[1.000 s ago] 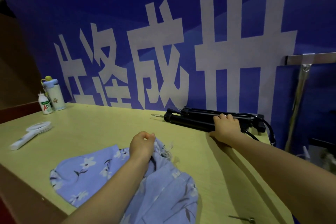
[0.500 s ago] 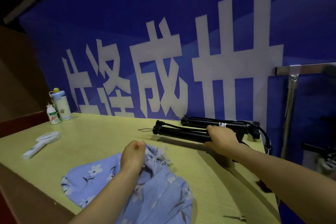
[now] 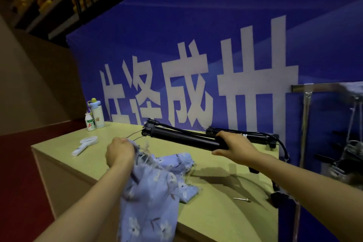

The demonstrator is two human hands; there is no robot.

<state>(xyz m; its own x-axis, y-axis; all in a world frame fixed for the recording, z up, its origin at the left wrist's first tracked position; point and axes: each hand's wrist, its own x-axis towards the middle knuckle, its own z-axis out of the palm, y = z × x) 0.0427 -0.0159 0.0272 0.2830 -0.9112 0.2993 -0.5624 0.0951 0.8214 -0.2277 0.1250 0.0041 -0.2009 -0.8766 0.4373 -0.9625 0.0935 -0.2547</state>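
My right hand (image 3: 234, 146) grips a black folded tube stand (image 3: 182, 139) and holds it above the yellow table (image 3: 216, 212), its far end pointing left. Thin wires stick out of that end. A second black tube (image 3: 249, 136) lies on the table against the blue wall behind it. My left hand (image 3: 119, 152) grips a bunched edge of a light blue flowered cloth (image 3: 155, 192), lifted off the table. The rest of the cloth drapes over the table's front edge.
At the table's far left corner stand a small white bottle (image 3: 90, 123) and a pale flask (image 3: 97, 114). A white handheld fan (image 3: 84, 145) lies nearby. A metal screw (image 3: 242, 199) lies at the right. A metal rack (image 3: 306, 124) stands right of the table.
My right hand has lifted the black tube stand off the table and brought it toward me. My left hand has raised the cloth. The view has tilted up and left.
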